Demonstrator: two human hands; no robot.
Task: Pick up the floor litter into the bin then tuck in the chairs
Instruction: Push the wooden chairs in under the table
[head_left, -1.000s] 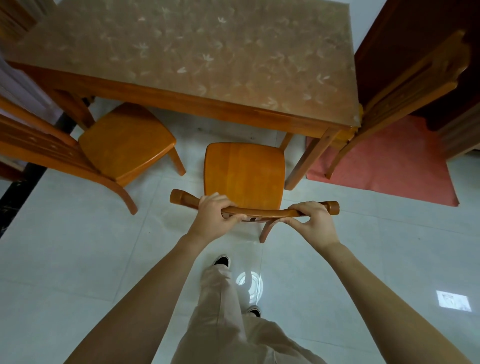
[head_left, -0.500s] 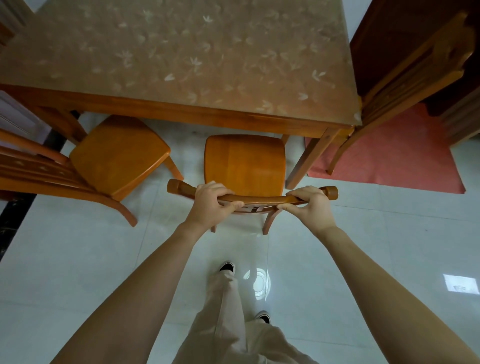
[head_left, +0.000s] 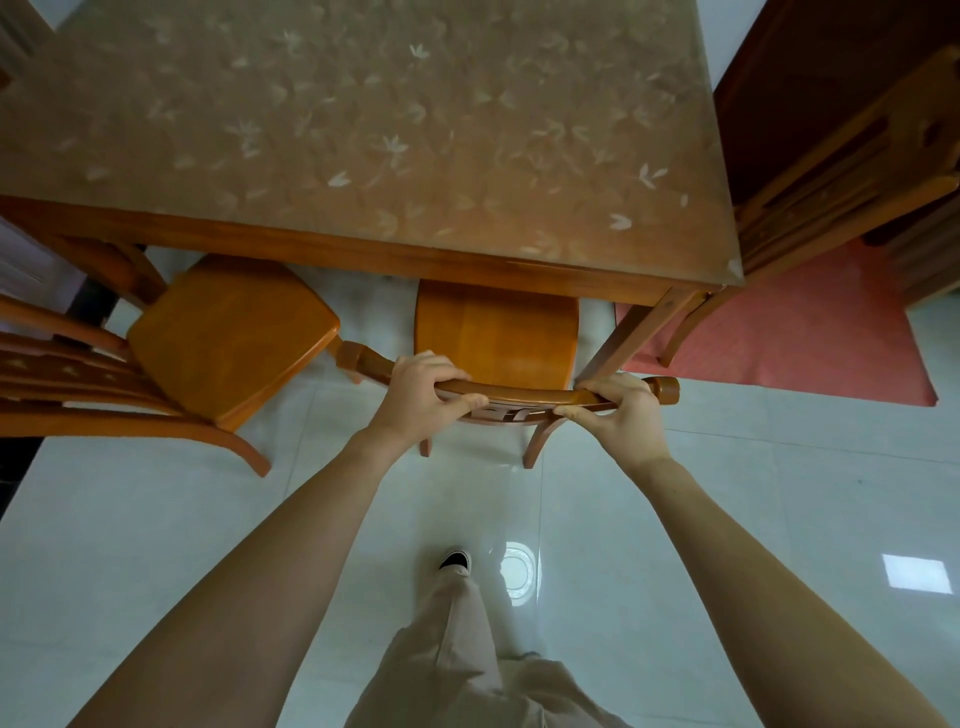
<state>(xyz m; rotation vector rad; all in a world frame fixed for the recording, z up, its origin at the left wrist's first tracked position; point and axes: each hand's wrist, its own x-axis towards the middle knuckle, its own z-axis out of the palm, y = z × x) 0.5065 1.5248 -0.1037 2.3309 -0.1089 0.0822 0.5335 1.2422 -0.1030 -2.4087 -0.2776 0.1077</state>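
Fingers (head_left: 422, 365) of left hand (head_left: 415, 400) and right hand (head_left: 628, 415) are gripping the chair (head_left: 496, 332) back at 12 o'clock, seat sitting partly under table (head_left: 363, 130). I'm seeing no litter; side chair (head_left: 228, 332) at 9 o'clock is waiting untucked.

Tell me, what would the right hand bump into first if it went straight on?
The right hand, gripping the orange wooden chair's back rail, would probably meet the brown wooden table's near edge first, though depth is unclear.

Single head-worn view, looking steeply down and forward, close over table (head_left: 363, 130) edge and floor (head_left: 130, 545)
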